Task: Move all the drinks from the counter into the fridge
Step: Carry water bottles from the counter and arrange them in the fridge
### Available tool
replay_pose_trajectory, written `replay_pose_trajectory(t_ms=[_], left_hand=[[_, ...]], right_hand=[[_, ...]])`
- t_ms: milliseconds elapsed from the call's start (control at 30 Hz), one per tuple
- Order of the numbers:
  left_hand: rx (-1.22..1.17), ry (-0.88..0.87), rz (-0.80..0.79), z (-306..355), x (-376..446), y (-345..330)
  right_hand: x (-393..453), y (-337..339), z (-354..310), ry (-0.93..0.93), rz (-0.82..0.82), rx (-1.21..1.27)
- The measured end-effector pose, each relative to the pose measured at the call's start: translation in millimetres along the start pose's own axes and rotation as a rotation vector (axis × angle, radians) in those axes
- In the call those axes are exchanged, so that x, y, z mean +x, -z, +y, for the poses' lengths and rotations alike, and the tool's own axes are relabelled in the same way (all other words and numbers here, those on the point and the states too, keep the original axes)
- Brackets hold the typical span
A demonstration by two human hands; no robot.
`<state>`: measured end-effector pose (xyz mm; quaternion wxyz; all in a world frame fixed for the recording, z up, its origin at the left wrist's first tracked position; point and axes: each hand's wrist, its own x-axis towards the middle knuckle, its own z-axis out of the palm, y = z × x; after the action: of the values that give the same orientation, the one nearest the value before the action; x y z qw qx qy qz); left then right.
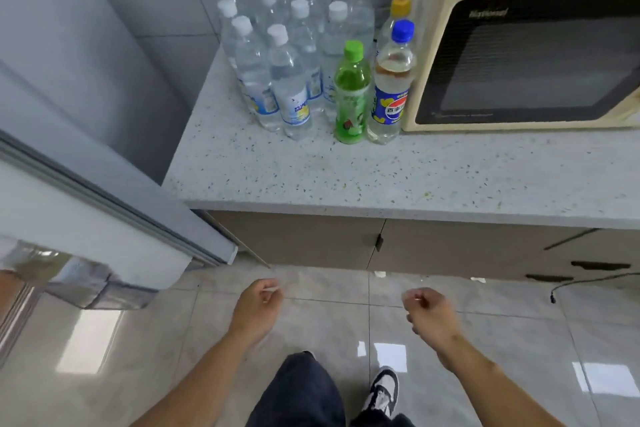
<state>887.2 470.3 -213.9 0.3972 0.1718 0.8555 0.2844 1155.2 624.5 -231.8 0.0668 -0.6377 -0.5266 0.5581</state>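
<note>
left hand (pixel 258 302): loosely curled, empty, low over the floor
right hand (pixel 429 310): likewise curled, holding nothing
drinks (pixel 298 55): packed upright on the counter (pixel 346 177) beside the microwave (pixel 526 55)
fridge door (pixel 104 218): open at left
risk: grabbing one bottle could topple neighbours (they stand touching)

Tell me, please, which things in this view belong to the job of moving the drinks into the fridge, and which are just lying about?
Belong to the job:
- clear water bottles, white caps
- green bottle
- blue-capped bottle
- yellow-capped bottle behind it
- counter
- open fridge door
- left hand and right hand, both empty

Just lying about:
- microwave
- cable on the floor
</note>
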Motion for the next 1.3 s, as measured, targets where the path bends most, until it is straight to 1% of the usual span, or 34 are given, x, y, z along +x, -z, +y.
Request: replay_pose_trajectory(t_ms=[133,233,333,500,600,633,700,800,900,967,1000,1133,1300], left_hand=[[-0.075,-0.093,0.142,30.5,0.4,13.6],[-0.138,-0.185,0.22,71.5,13.5,29.7],[-0.285,-0.242,0.269,119.1,28.9,46.7],[-0.493,-0.332,0.495,213.9,70.0,79.1],[-0.649,-0.328,0.565,264.6,95.1,101.1],[-0.665,-0.337,0.58,277.2,102.0,106.4],[-0.609,-0.403,0.626,297.9,113.8,113.6],[-0.478,-0.509,0.671,323.1,127.8,121.4],[-0.351,-0.521,0.592,336.0,141.2,127.3],[-0.288,-0.502,0.526,335.3,145.1,128.3],[-0.282,-0.498,0.523,333.3,144.9,128.3],[-0.253,-0.523,0.626,320.0,128.2,126.2],[-0.27,-0.628,0.681,288.4,91.8,123.6]], right_hand=[[15.7,-17.5,-83.1,0.26,0.038,-0.088],[22.4,-32.2,-146.5,0.437,0.027,-0.039],[25.4,-46.9,-204.9,0.641,0.048,-0.014],[35.5,-65.5,-318.2,0.863,0.054,0.026],[46.2,-76.7,-371.7,0.972,0.093,0.01],[49.6,-79.9,-382.7,1.006,0.12,0.013],[56.2,-86.0,-399.5,1.052,0.148,0.011],[64.2,-93.2,-415.3,1.008,0.089,-0.053],[69.8,-93.2,-420.2,0.953,0.046,-0.101],[71.1,-90.0,-419.1,0.938,0.033,-0.117],[71.1,-88.5,-418.0,0.935,0.027,-0.13],[65.6,-81.1,-405.5,0.939,0.0,-0.104],[55.9,-64.7,-380.7,0.992,-0.007,-0.042]])
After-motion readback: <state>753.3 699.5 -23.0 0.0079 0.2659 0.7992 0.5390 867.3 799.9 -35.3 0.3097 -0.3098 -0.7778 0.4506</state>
